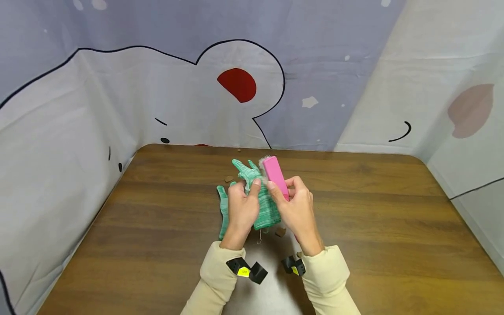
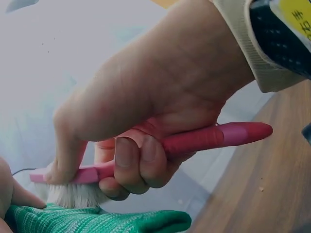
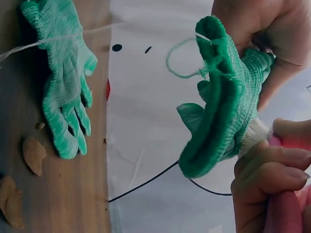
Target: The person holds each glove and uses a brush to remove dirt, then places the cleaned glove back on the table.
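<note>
My left hand (image 1: 243,208) pinches a green knitted work glove (image 1: 267,212) and holds it up over the table, its fingers pointing away. In the right wrist view the glove's cuff (image 3: 214,131) gapes, and loose threads hang from it. A pink brush (image 1: 274,173) is gripped by my right hand (image 1: 297,210). Its pale bristles (image 2: 75,194) meet the glove's knitted surface in the left wrist view. There, one finger lies along the brush head while the others curl round the handle. Beneath, a second green glove (image 3: 65,82) lies flat on the table, left of the held one.
Several flat brown pieces (image 3: 34,155) and smaller crumbs lie on the wooden table (image 1: 374,218) around the loose glove. A printed cloth (image 1: 165,96) with cartoon outlines hangs behind the table's far edge and along its sides.
</note>
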Tool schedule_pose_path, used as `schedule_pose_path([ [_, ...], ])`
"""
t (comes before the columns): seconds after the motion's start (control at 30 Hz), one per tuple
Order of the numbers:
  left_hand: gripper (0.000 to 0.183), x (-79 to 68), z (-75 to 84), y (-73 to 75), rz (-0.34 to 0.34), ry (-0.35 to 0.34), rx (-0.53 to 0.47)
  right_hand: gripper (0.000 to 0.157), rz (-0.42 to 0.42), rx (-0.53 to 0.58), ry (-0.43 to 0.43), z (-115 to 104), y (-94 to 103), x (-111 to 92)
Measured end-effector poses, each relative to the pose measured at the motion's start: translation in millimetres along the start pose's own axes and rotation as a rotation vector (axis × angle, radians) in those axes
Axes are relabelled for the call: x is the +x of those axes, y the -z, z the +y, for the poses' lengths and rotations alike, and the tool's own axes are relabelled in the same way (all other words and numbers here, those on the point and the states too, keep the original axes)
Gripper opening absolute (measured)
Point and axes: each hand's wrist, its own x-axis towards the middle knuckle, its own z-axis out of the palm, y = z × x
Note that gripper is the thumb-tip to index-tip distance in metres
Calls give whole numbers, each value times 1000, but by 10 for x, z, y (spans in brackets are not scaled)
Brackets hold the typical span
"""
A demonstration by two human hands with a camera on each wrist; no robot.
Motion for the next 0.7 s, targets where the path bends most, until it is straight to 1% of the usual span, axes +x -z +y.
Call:
schedule_pose_path([
  [0.07, 16, 3, -5, 9, 19, -2, 32, 40, 0, -8, -16, 26, -3, 17],
  [0.13, 17, 5, -1, 20, 35, -5, 67, 42, 15, -45, -35, 71, 4, 40],
  [0.2, 16, -2, 35, 41, 50, -2, 84, 42, 31, -79, -75, 144, 26, 75],
  [0.27, 17, -15, 74, 63, 54, 1, 94, 41, 31, -59, -125, 220, 68, 108],
  [0.37, 19, -21, 109, 85, 44, 3, 89, 41, -11, 57, -185, 253, 121, 138],
  [0.47, 19, -4, 80, 88, 30, 6, 81, 40, -81, 209, -216, 184, 141, 130],
  [0.53, 18, 15, 59, 89, 21, 19, 57, 39, -133, 317, -228, 134, 144, 121],
  [0.63, 19, 41, 34, 107, -5, 70, 15, 34, -205, 500, -266, 90, 165, 116],
  [0.7, 21, 58, 16, 123, -26, 107, -10, 32, -243, 588, -287, 75, 182, 115],
])
